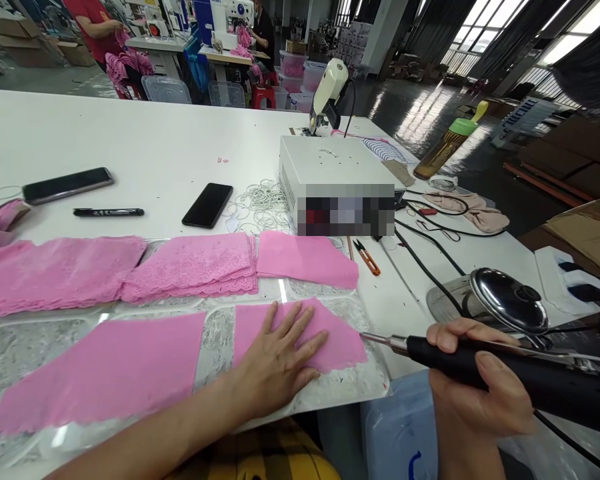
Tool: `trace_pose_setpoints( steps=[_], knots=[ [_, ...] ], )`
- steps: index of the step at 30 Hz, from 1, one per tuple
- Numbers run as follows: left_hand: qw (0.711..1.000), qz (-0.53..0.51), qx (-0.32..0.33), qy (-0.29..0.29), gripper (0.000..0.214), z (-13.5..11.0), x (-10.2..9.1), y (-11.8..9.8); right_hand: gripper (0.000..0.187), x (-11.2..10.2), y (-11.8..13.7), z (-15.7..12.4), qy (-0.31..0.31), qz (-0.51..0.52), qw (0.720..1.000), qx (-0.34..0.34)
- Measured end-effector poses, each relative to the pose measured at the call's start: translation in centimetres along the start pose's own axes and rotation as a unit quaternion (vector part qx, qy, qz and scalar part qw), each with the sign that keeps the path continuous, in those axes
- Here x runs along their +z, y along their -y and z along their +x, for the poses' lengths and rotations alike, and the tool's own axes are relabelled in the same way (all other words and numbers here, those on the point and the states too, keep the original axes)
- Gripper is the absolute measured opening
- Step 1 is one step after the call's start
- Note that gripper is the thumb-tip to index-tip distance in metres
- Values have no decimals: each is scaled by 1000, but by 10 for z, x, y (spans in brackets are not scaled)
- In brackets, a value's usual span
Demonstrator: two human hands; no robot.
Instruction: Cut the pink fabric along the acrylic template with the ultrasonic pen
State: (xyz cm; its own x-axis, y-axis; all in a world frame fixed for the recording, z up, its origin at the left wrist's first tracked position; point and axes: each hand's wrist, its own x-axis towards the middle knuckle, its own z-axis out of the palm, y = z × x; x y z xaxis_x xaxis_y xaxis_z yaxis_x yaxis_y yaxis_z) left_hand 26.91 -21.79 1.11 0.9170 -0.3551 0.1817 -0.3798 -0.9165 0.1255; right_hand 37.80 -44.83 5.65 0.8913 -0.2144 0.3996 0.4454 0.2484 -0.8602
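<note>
My left hand (287,353) lies flat with its fingers spread on a pink fabric piece (337,337), pressing it onto a worn, clear plastic board (220,347). In my right hand (485,380) is a thick black hand tool (445,353) with a slim metal tip. The tip points left and meets, or nearly meets, the right corner of that piece. To the left lies a larger pink piece (115,367). Behind it are stacks of pink lace fabric (195,267) and a plain pink stack (305,259).
A grey metal box (330,160) stands behind the fabric, beside a tangle of white cords (265,203). Phones (207,205), a marker (109,212) and orange thread snips (367,258) lie around. Black cables (425,250) and a lidded pot (505,300) are at right. People work beyond.
</note>
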Motion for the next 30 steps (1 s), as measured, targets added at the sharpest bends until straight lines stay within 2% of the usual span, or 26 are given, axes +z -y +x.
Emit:
trace_pose_setpoints(
  steps=[8, 21, 30],
  knots=[
    [1000, -3, 1, 3, 52, 1, -1, 0, 10, 0, -1, 1, 15, -18, 999, -25],
    [1000, -1, 0, 14, 52, 1, -4, 0, 12, -2, 14, -4, -29, -14, 999, 33],
    [1000, -2, -2, 8, 53, 1, -3, -1, 12, -4, 10, -4, 9, -27, 1000, 6]
  ],
)
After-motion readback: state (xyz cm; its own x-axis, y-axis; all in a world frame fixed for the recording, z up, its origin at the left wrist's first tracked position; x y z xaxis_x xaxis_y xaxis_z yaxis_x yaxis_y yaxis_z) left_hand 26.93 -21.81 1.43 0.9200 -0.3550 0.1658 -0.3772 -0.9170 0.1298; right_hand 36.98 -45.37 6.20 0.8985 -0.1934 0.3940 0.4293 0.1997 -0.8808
